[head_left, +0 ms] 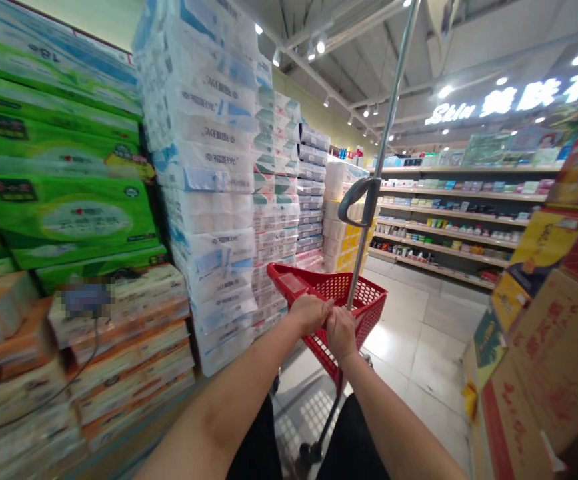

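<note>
Both my left hand point(311, 313) and right hand point(341, 331) curl shut around the rim of the red shopping basket point(369, 300), nothing visible inside, beside stacked toilet paper packs point(213, 193).

The basket point(341, 303) is bright red plastic with a fine grid of holes, on a silver-grey pole point(386, 140). Beside it rise tissue packs: green ones point(63, 220), white-and-blue ones point(209, 167), orange ones point(129, 347). The cardboard boxes point(553, 360) are brown with red print; the floor point(419, 340) is pale tile.

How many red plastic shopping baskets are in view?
1. The red plastic shopping basket sits straight ahead in the aisle, with the left hand and right hand closed on its near rim. Others may be hidden behind the stacks.
</note>
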`<state>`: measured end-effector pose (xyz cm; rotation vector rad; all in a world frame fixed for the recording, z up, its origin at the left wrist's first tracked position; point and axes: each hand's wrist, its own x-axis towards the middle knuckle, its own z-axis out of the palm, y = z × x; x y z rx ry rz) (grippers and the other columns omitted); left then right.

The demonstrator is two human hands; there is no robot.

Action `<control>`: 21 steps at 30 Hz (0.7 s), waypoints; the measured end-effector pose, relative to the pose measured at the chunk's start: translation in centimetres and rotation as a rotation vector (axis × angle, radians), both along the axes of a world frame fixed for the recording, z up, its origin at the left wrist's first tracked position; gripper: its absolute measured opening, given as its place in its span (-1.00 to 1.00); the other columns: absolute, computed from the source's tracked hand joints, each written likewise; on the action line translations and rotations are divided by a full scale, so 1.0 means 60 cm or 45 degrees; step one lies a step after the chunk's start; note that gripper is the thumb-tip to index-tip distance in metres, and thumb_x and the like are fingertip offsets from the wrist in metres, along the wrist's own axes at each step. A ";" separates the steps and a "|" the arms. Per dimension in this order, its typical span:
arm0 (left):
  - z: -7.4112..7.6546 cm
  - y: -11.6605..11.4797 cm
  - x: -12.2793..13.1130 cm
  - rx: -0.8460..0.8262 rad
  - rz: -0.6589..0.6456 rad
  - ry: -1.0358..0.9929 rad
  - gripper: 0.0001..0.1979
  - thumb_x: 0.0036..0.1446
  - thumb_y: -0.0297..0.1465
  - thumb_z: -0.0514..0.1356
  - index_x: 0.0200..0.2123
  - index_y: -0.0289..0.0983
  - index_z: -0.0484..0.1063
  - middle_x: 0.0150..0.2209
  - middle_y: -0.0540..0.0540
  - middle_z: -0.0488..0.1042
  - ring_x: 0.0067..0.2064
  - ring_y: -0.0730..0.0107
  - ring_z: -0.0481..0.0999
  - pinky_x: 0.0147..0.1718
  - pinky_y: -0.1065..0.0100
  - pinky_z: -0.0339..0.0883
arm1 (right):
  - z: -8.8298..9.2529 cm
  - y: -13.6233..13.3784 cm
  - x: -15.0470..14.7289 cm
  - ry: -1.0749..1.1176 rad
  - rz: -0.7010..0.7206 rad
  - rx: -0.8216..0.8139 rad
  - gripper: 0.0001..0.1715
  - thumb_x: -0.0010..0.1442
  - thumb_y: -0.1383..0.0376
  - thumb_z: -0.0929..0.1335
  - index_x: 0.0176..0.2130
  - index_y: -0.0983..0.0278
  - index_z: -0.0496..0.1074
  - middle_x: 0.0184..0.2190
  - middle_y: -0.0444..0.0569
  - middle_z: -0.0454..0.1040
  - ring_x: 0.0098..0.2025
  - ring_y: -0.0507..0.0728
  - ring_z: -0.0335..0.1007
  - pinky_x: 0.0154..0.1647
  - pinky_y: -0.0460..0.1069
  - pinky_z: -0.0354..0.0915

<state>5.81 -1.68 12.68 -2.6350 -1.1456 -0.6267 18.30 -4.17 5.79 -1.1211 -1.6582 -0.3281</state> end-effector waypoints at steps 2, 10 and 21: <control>-0.007 -0.003 -0.002 0.040 -0.016 -0.012 -0.40 0.36 -0.24 -0.24 -0.58 -0.26 0.41 -0.53 -0.10 0.47 -0.38 0.30 0.45 -0.05 0.10 0.23 | 0.000 0.000 -0.001 -0.002 -0.007 0.009 -0.61 0.34 0.33 0.05 -0.42 0.25 0.29 -0.44 -0.02 0.40 -0.32 0.13 0.29 -0.18 0.02 0.17; -0.051 -0.024 -0.004 0.262 0.001 -0.313 -0.59 0.31 -0.33 -0.15 -0.42 -0.26 0.42 -0.38 -0.14 0.48 -0.25 0.25 0.43 -0.11 0.15 0.23 | -0.006 -0.002 0.000 -0.071 -0.117 0.020 -0.60 0.34 0.34 0.07 -0.48 0.23 0.25 -0.50 -0.05 0.35 -0.37 0.12 0.24 -0.23 0.01 0.14; -0.058 -0.022 -0.029 0.333 0.008 -0.373 -0.57 0.31 -0.36 -0.16 -0.42 -0.26 0.44 -0.35 -0.14 0.50 -0.22 0.26 0.44 -0.10 0.16 0.23 | -0.001 -0.010 -0.032 -0.119 -0.207 0.022 -0.59 0.35 0.33 0.08 -0.48 0.22 0.26 -0.49 -0.05 0.37 -0.36 0.14 0.24 -0.22 0.02 0.10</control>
